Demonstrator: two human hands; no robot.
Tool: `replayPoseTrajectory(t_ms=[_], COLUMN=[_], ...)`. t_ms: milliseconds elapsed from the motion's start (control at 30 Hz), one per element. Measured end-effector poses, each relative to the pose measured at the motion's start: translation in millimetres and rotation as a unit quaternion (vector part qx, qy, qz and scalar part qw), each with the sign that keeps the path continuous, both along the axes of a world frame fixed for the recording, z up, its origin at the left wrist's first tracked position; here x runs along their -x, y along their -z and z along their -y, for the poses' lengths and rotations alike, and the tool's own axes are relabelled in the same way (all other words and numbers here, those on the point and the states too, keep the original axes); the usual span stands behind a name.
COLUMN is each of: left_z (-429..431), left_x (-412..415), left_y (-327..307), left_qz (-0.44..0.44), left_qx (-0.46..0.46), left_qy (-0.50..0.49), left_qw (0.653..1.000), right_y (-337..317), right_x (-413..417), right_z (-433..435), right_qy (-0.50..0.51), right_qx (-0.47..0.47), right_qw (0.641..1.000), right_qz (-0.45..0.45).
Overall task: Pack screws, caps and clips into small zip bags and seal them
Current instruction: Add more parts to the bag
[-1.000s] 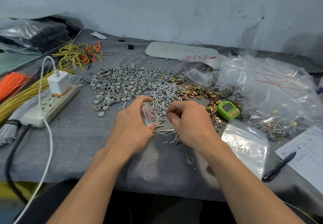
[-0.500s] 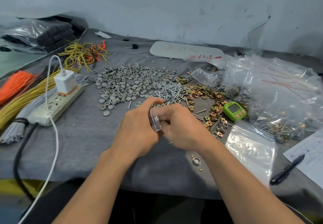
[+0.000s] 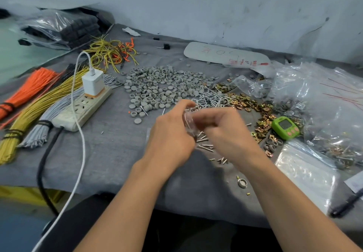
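Just left of the green timer [image 3: 285, 128], above the grey surface [image 3: 110, 149], both hands meet over the work. The left hand [image 3: 172, 134] pinches a small zip bag [image 3: 189, 123] between thumb and fingertips. The bag stands nearly upright, its long axis running top to bottom with a slight lean, and it shows as a narrow clear strip, edge-on to the camera. Which end is the mouth is lost in the blur. The right hand [image 3: 222, 128] comes in from the timer's side, fingers curled up against the bag. It is smeared with motion, and I cannot tell whether it pinches the bag, holds something else, or holds nothing.

A second ago the hands were apart and the bag gaped open in the left hand. Half a second ago they had closed together on it, and they are still joined now, the bag still edge-on.

Beyond the hands, left of the timer, lies the pile of screws [image 3: 212, 98]. The grey caps [image 3: 163, 86] lie farther left, and the brass clips [image 3: 253, 104] sit right beside the timer. Loose screws lie scattered under the hands
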State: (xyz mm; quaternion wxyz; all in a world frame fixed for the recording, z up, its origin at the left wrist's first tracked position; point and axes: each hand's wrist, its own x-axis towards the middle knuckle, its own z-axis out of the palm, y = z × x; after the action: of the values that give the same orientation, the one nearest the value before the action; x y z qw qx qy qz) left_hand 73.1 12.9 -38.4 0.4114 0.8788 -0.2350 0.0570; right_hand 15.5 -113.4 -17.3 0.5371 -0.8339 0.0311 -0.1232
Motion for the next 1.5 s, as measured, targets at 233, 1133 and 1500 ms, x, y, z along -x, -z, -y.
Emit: replayPoseTrajectory(t_ms=[233,1133,1500], left_z=[-25.8,-55.5,-42.1], left_x=[-35.8,-76.5,-71.0], left_y=[-4.9,-12.6,-23.3], left_qz=[-0.022,-0.055,-0.176], left_qx=[0.113,0.057,0.225], left_qy=[-0.102,-0.136,-0.052], left_qw=[0.988,0.988,0.957], right_y=[8.1,23.5,14.9], right_x=[-42.5,-154.7,-74.2], right_z=[15.6,-38.4,68.8], right_qy=[0.16,-0.01,0.203], right_qx=[0.201,0.425,0.431], right_qw=[0.965,0.896,0.825], right_qz=[-0.054,-0.126,-0.303])
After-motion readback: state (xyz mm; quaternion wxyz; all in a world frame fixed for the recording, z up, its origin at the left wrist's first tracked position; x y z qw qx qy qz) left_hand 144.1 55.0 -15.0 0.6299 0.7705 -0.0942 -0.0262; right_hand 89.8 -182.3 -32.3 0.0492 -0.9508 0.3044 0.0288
